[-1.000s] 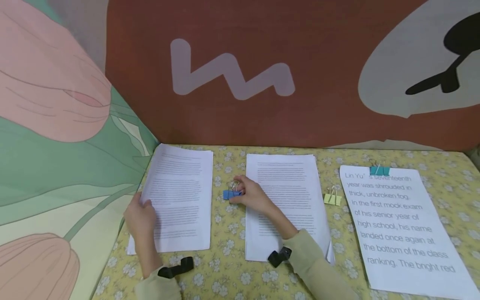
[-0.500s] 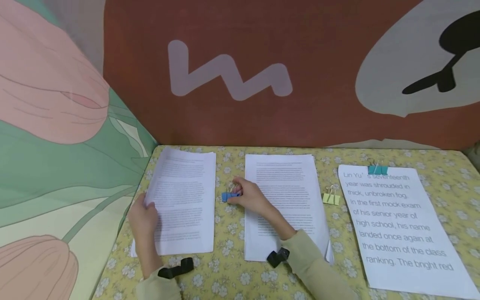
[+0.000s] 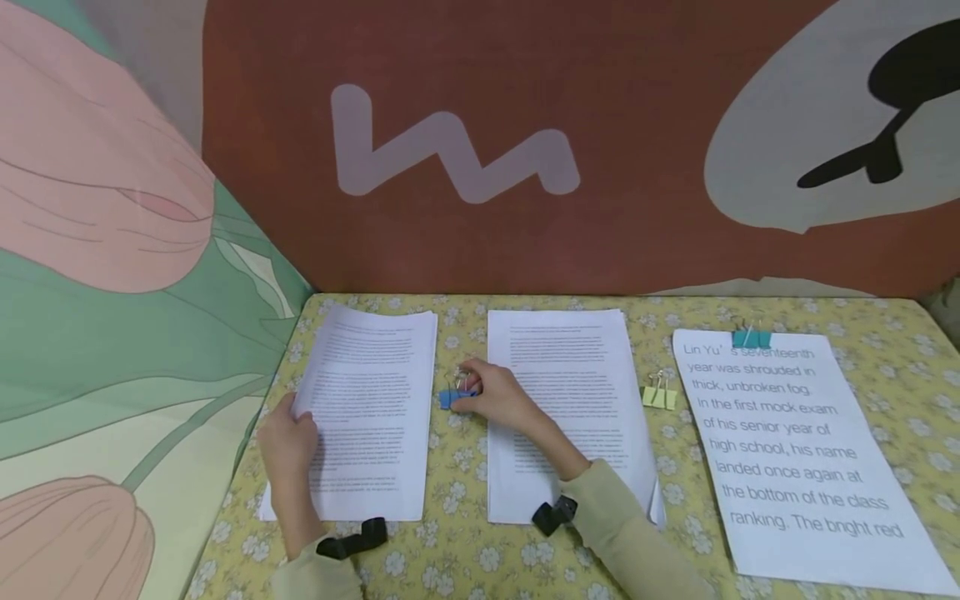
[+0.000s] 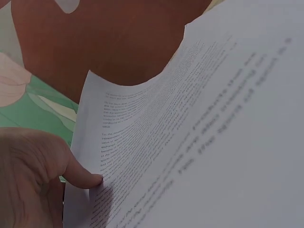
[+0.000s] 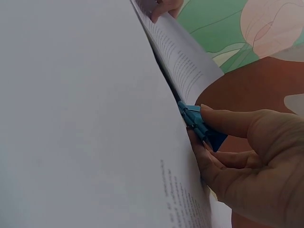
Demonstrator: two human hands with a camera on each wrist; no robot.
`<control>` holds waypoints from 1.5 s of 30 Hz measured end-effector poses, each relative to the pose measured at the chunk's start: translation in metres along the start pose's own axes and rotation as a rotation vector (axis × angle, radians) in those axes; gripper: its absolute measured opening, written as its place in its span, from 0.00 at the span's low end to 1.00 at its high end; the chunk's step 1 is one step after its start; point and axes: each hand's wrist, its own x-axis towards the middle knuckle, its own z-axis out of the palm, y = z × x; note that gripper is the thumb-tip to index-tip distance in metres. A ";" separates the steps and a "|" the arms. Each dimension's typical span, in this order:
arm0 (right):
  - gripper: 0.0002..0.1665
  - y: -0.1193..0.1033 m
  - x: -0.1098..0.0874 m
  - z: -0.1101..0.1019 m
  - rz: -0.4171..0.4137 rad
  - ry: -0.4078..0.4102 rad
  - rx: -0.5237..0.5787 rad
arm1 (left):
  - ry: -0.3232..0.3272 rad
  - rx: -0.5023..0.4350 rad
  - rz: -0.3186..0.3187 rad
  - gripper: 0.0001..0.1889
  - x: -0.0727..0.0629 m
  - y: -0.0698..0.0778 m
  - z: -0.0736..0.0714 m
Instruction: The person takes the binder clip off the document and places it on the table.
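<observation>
My left hand [image 3: 288, 442] grips the left edge of the left paper stack [image 3: 371, 408]. In the left wrist view the thumb [image 4: 85, 177] lies on the printed face; the other fingers are mostly hidden, and the paper [image 4: 137, 142] bows upward. Between the two stacks, my right hand [image 3: 497, 397] pinches a blue binder clip [image 3: 447, 399], its wire handles upright. The right wrist view puts this clip [image 5: 194, 116] between thumb and fingers, near the paper edges. Whether it touches the left stack cannot be told. The right forearm crosses over the middle paper stack [image 3: 558, 350].
A yellow binder clip [image 3: 660, 398] stands right of the middle stack. Farther right lie large-print pages [image 3: 787, 442] with a teal binder clip [image 3: 752, 339] on their top edge. A painted wall [image 3: 450, 242] rises behind the flowered tablecloth [image 3: 457, 483], and another wall [image 3: 247, 350] borders the left.
The left stack has slid nearer and slightly right, with my left hand on its edge. My right hand, still pinching the blue binder clip, has shifted slightly nearer.
</observation>
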 end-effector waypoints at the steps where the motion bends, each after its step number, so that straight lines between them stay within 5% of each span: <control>1: 0.38 0.000 0.000 0.000 -0.001 0.001 0.003 | 0.003 0.000 0.001 0.27 0.000 0.000 0.000; 33: 0.33 -0.007 -0.002 0.011 -0.040 0.034 -0.119 | 0.083 0.060 -0.019 0.27 -0.002 -0.001 0.007; 45: 0.39 -0.017 -0.005 0.018 0.048 0.035 -0.137 | 0.117 0.070 -0.051 0.28 0.001 -0.001 0.009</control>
